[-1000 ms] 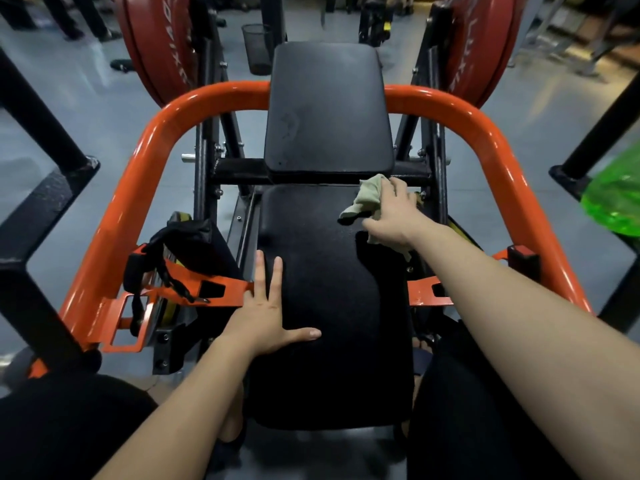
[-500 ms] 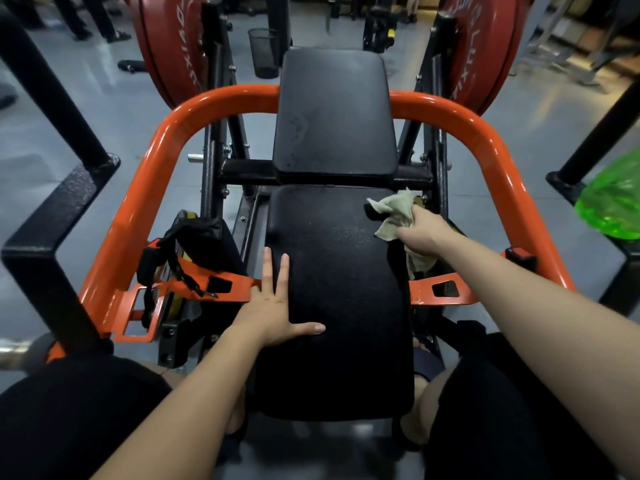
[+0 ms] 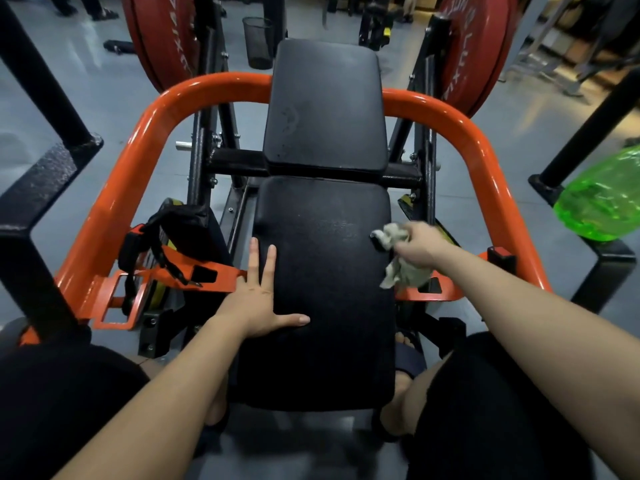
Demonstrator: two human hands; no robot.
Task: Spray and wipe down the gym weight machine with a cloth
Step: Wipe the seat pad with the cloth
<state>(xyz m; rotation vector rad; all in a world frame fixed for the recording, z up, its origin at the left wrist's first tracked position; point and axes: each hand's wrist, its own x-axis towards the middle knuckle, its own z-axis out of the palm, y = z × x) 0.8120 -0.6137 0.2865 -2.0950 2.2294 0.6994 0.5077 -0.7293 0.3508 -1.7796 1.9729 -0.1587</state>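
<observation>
The left hand lay flat, fingers spread, on the black seat pad; the right hand gripped the cloth at the pad's right edge, above a grey gym floor with red plates behind.

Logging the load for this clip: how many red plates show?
2. The left plate hangs at top left, the right plate at top right. Others may hide behind them.

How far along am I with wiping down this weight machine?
Midway, it seems. The right hand grips the cloth at the right edge of the lower pad, wiping; the left hand rests flat on its left side. Nothing looks clearly finished. The upper pad shows smudges, and the orange frame may also need wiping.
</observation>
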